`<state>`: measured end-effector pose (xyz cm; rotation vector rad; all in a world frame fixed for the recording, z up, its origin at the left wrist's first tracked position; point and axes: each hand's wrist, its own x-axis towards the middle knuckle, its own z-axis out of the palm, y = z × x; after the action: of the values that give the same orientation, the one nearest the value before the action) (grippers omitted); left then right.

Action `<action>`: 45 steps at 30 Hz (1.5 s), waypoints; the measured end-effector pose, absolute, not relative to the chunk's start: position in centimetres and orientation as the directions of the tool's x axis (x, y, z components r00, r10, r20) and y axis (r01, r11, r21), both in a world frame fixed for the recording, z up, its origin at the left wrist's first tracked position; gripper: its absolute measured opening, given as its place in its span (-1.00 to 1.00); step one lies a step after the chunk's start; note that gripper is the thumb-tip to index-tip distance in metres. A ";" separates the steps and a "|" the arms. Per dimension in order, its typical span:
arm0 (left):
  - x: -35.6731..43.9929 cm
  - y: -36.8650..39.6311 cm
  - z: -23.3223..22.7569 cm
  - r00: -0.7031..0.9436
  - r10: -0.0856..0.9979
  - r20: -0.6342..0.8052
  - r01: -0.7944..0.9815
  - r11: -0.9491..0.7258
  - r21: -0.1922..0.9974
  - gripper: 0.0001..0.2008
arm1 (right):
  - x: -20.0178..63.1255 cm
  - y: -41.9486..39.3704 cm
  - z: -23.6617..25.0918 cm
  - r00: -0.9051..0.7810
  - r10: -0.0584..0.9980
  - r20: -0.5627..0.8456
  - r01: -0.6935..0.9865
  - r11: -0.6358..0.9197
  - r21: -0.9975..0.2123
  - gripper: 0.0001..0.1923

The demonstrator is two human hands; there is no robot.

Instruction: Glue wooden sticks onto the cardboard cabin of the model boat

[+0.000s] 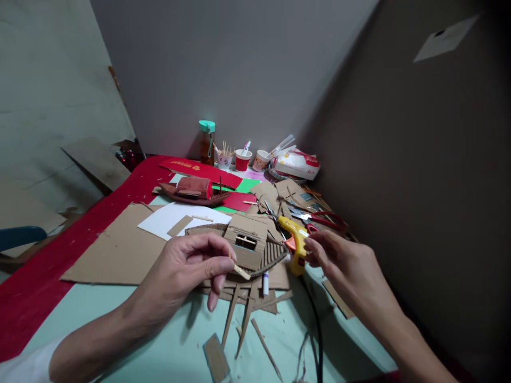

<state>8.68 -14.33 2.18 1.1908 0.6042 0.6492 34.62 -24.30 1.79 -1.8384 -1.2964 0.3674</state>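
Observation:
My left hand (190, 268) pinches a short wooden stick (241, 272) between thumb and forefinger, its tip just in front of a small cardboard boat model (247, 243) with a cabin and a window. My right hand (345, 266) reaches toward the yellow and orange glue gun (294, 240) lying to the right of the model; its fingertips touch the gun's handle without a clear grip. The gun's black cord (317, 332) runs toward me over the table.
A red model boat (194, 191) sits behind on red and green paper. Cardboard sheets (117, 250), white paper, loose sticks (245, 316), red-handled scissors (325, 219), paper cups (242, 159), a green-capped bottle (206, 141) and a dark board on the right crowd the table.

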 end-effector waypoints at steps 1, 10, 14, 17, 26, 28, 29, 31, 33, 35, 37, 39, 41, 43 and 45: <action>8.7 -14.4 2.2 0.697 0.711 -0.092 -0.127 0.248 0.960 -0.86 | 33.6 -24.2 2.3 0.379 0.899 0.222 0.629 -0.075 -0.773 -0.73; 9.8 -14.7 2.2 0.794 0.583 -0.174 -0.039 0.334 0.942 -0.92 | 29.4 -21.4 3.9 -0.153 0.935 0.321 0.207 0.348 -0.914 -0.91; 10.0 -14.7 2.1 0.798 0.573 -0.187 -0.016 0.331 0.944 -0.94 | 29.5 -21.4 3.5 -0.182 0.940 0.287 0.177 0.319 -0.931 -0.84; 10.1 -14.6 1.9 0.792 0.580 -0.191 -0.022 0.339 0.940 -0.96 | 29.6 -21.4 3.2 -0.176 0.971 0.161 0.055 0.173 -0.983 -0.79; 9.9 -14.7 2.0 0.713 0.692 -0.113 -0.087 0.247 0.965 -0.93 | 30.2 -21.9 3.0 -0.114 0.992 0.051 -0.155 0.033 -0.987 -0.77; 10.0 -14.7 2.1 0.708 0.697 -0.113 -0.094 0.252 0.963 -0.94 | 30.0 -21.9 3.0 -0.110 0.992 0.055 -0.152 0.038 -0.988 -0.77; 10.0 -14.7 2.2 0.706 0.699 -0.116 -0.092 0.253 0.963 -0.94 | 29.9 -21.9 3.0 -0.108 0.993 0.055 -0.145 0.039 -0.989 -0.77; 10.0 -14.7 2.3 0.706 0.697 -0.125 -0.077 0.250 0.965 -0.94 | 29.7 -21.8 3.0 -0.110 0.993 0.047 -0.136 0.031 -0.990 -0.77; 10.0 -14.7 2.4 0.711 0.692 -0.123 -0.074 0.248 0.966 -0.94 | 29.7 -21.8 3.0 -0.122 0.992 0.034 -0.133 0.017 -0.991 -0.78; 9.8 -14.8 2.4 0.718 0.683 -0.134 -0.064 0.256 0.965 -0.94 | 29.6 -21.9 3.0 -0.136 0.990 0.029 -0.141 0.010 -0.990 -0.79; 9.7 -14.8 2.4 0.717 0.681 -0.146 -0.052 0.261 0.964 -0.94 | 29.6 -21.9 3.0 -0.141 0.990 0.028 -0.137 0.009 -0.990 -0.80; 9.7 -14.7 2.3 0.717 0.680 -0.153 -0.042 0.262 0.964 -0.93 | 29.6 -21.9 3.1 -0.140 0.990 0.030 -0.124 0.012 -0.992 -0.81; 9.7 -14.7 2.3 0.715 0.682 -0.154 -0.036 0.256 0.966 -0.93 | 29.6 -21.8 3.1 -0.141 0.989 0.032 -0.117 0.015 -0.993 -0.82; 9.7 -14.7 2.3 0.708 0.689 -0.158 -0.028 0.252 0.967 -0.94 | 29.6 -21.8 3.1 -0.146 0.989 0.034 -0.114 0.018 -0.993 -0.82; 9.7 -14.7 2.4 0.699 0.697 -0.160 -0.024 0.247 0.969 -0.93 | 29.5 -21.8 3.1 -0.150 0.988 0.035 -0.110 0.018 -0.994 -0.81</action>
<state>9.74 -14.70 2.39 1.2370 0.6596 0.5436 29.55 -21.84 3.09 -1.0327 -1.2497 1.3493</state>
